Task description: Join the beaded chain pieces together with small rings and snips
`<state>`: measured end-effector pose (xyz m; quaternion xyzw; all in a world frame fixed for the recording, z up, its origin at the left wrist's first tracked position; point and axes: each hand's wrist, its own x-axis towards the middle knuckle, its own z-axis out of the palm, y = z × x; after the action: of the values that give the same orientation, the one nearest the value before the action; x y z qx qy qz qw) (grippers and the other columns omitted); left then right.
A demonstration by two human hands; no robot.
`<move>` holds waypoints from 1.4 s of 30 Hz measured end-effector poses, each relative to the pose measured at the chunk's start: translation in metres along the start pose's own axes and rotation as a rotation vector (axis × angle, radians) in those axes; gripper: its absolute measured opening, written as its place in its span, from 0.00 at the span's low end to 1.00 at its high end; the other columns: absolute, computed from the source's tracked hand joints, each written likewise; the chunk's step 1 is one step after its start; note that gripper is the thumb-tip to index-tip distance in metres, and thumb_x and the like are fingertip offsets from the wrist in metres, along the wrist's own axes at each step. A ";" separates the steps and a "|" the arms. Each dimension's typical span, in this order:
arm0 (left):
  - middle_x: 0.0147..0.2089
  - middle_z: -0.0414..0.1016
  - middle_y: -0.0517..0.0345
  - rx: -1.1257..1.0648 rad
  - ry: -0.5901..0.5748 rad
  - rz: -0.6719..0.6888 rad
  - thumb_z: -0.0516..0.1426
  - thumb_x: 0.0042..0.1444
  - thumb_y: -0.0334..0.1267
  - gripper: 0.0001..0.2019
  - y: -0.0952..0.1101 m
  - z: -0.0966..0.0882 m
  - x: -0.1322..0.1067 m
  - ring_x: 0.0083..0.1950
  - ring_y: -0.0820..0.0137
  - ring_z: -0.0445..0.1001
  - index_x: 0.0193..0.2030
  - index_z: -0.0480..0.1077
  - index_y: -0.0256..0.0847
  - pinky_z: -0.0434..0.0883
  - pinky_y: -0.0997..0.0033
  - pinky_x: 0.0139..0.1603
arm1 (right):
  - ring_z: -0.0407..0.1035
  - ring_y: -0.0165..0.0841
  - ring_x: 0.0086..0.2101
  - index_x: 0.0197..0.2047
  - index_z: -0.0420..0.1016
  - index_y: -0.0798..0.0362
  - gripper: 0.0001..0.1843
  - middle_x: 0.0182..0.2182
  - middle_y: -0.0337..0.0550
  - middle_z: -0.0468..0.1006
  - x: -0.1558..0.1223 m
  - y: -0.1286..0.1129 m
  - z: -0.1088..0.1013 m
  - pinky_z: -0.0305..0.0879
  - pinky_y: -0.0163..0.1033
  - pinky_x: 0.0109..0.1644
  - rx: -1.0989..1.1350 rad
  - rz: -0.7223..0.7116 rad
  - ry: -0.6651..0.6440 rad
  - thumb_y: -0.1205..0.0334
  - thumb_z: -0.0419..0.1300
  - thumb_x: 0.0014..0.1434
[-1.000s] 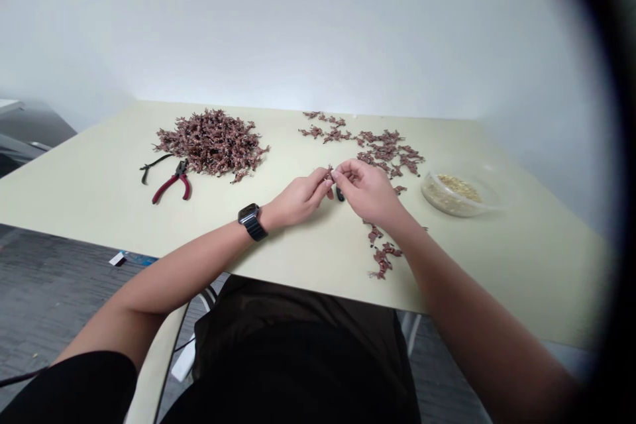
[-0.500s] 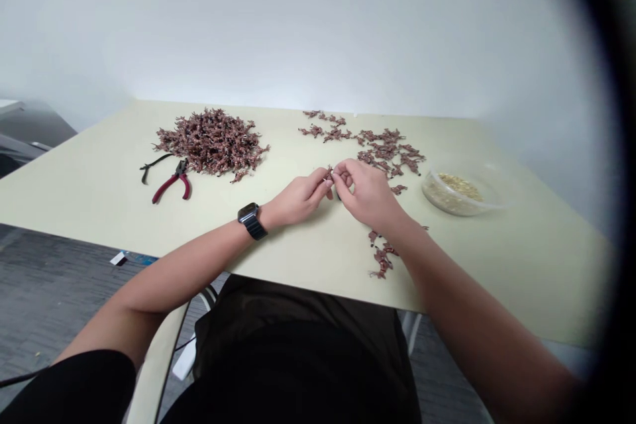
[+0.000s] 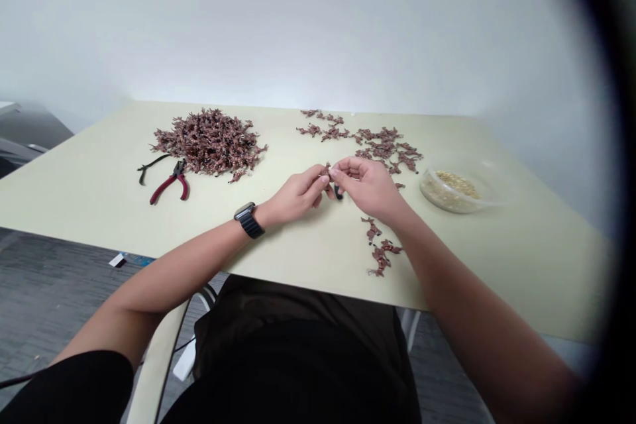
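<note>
Over the middle of the table, my left hand (image 3: 301, 193) pinches a small brown figurine (image 3: 327, 169), apparently a deer, between thumb and fingers. The fingertips of my right hand (image 3: 366, 187) are closed right against it; whatever they grip is too small to make out. A dark curved piece (image 3: 338, 192), maybe a tool handle, shows below the right fingers, mostly hidden. Similar brown figurines lie in a loose group (image 3: 385, 146) beyond my right hand. A few more figurines (image 3: 381, 255) lie close to my right forearm.
A large heap of brown figurines (image 3: 211, 142) covers the table's back left. Red-handled pliers (image 3: 171, 184) and a black tool (image 3: 149, 167) lie before it. On the right stands a clear round tub (image 3: 450, 201) of small gold-coloured pieces. The pale table (image 3: 293, 255) meets a white wall.
The right hand's fingers have shifted slightly at the figurine, and the dark curved piece beneath them shows more. The right forearm uncovers more of the near figurines. The view has moved a little.
</note>
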<state>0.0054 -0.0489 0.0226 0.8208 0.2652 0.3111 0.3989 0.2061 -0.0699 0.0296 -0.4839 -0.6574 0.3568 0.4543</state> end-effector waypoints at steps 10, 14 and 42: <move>0.43 0.79 0.49 -0.336 -0.096 -0.037 0.47 0.74 0.57 0.22 -0.008 0.004 0.003 0.31 0.76 0.73 0.49 0.65 0.37 0.72 0.73 0.33 | 0.74 0.37 0.33 0.41 0.78 0.49 0.08 0.33 0.43 0.80 -0.003 0.000 -0.001 0.70 0.43 0.38 -0.195 -0.171 0.094 0.53 0.63 0.66; 0.43 0.78 0.49 -0.373 -0.110 -0.038 0.47 0.74 0.57 0.22 -0.008 0.006 0.003 0.31 0.76 0.74 0.49 0.65 0.37 0.73 0.73 0.34 | 0.73 0.36 0.33 0.39 0.77 0.48 0.05 0.32 0.42 0.80 -0.005 -0.006 -0.004 0.69 0.43 0.40 -0.292 -0.259 0.056 0.58 0.62 0.67; 0.45 0.81 0.45 -0.703 -0.124 -0.219 0.54 0.71 0.55 0.20 -0.011 0.009 0.004 0.32 0.73 0.77 0.49 0.68 0.36 0.72 0.72 0.34 | 0.70 0.36 0.33 0.39 0.74 0.49 0.05 0.34 0.43 0.76 0.000 0.004 -0.004 0.66 0.44 0.40 -0.373 -0.359 0.064 0.65 0.58 0.67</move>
<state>0.0126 -0.0452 0.0104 0.6179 0.2038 0.2883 0.7025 0.2107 -0.0683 0.0273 -0.4459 -0.7724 0.1276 0.4339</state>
